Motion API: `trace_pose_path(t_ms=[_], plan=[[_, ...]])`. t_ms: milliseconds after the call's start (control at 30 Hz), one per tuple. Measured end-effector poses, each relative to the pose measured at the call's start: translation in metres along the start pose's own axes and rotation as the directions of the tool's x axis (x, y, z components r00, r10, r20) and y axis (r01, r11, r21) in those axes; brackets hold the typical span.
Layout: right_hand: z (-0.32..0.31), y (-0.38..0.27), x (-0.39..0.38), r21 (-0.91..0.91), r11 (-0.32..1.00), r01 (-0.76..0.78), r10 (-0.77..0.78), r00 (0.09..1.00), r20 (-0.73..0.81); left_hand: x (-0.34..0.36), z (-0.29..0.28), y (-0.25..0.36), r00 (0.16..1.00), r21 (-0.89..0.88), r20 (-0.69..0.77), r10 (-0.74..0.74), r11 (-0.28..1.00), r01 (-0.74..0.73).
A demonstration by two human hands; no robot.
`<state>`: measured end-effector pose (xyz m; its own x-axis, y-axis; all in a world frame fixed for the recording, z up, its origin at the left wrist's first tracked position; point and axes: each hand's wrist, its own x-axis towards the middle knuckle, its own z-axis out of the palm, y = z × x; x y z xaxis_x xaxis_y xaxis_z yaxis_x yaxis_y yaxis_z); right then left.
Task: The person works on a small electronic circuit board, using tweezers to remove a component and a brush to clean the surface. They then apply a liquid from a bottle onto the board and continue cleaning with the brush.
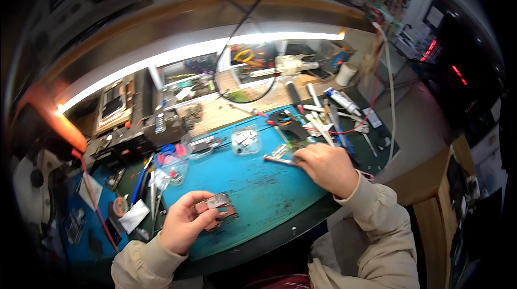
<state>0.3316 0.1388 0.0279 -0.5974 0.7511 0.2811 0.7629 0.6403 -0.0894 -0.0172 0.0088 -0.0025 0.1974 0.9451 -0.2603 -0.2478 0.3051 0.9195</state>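
My left hand (186,220) is closed around a small circuit board (222,206), reddish brown with a silvery patch, thumb on top. It is held above the near left part of the blue work mat (258,181). To the right, my right hand (325,164) has its fingers pinched together on the end of a slim rod-like tool (279,160), whose other end points left; its exact kind is too small to tell. Small silvery parts (280,150) lie just beyond the tool. A clear tray (246,149) of small white and metallic pieces sits at the mat's far middle.
Pens, brushes and a white tube (342,100) crowd the back right. A clear plastic bag (171,171), a blue pen (141,181) and an orange roll (120,206) lie left. A bright strip lamp (199,52) spans the shelf; a black cable (216,68) loops in front.
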Motion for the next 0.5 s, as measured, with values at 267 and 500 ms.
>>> trace_pose_path(t_ms=[267,500], plan=[[-0.003,-0.015,0.006,0.003,1.0,-0.031,0.03,0.949,-0.315,0.005,0.005,0.0,1.0,-0.009,-0.014,-0.021,1.0,0.021],[0.004,-0.081,0.037,0.456,0.826,0.331,-0.261,0.942,-0.211,0.0,0.008,0.003,0.998,0.052,-0.046,0.043,0.998,-0.04]])
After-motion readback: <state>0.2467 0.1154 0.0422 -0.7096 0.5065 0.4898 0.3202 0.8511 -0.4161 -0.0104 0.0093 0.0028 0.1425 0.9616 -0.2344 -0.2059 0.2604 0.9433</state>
